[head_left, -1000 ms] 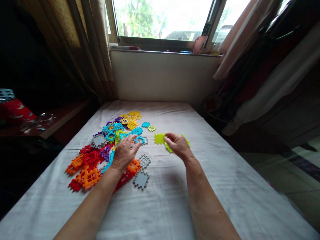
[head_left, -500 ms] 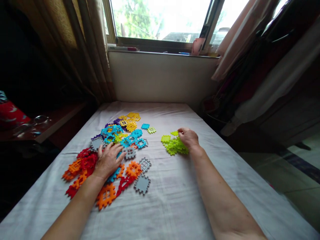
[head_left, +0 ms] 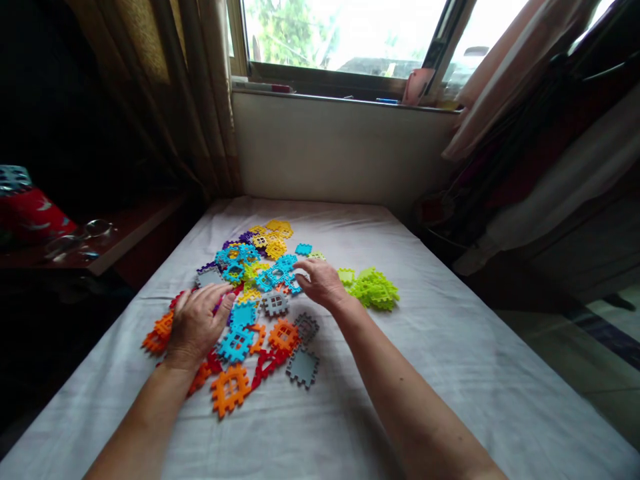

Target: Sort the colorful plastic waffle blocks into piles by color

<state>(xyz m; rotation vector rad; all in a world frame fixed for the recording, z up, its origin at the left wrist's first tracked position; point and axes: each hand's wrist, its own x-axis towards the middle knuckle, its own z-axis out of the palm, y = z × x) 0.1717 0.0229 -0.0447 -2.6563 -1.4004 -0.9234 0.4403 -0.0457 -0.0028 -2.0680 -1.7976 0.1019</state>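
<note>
My left hand (head_left: 197,327) rests over the red and orange interlocking tiles at the left of the mixed pile, its fingers stretched out and holding nothing visible. Several red tiles are partly hidden beneath it. My right hand (head_left: 323,283) hovers by the blue tiles (head_left: 280,270), thumb and fingers apart, with nothing seen between them. Right of that hand lies a heap of lime green tiles (head_left: 374,289). Nearer me are an orange tile (head_left: 230,390), a grey tile (head_left: 303,367) and red triangular pieces (head_left: 267,363). Yellow tiles (head_left: 279,230) sit at the pile's far end.
A pale sheet (head_left: 360,393) covers the table, which ends at a wall below a window. On the sill stands a pink cup (head_left: 417,87). A side shelf at left holds glasses (head_left: 97,229) and a red patterned item (head_left: 35,217). Clothes hang at right.
My right hand has moved left from the green heap to the blue tiles. My left hand has shifted slightly left and nearer, uncovering blue tiles. The view has turned a little.
</note>
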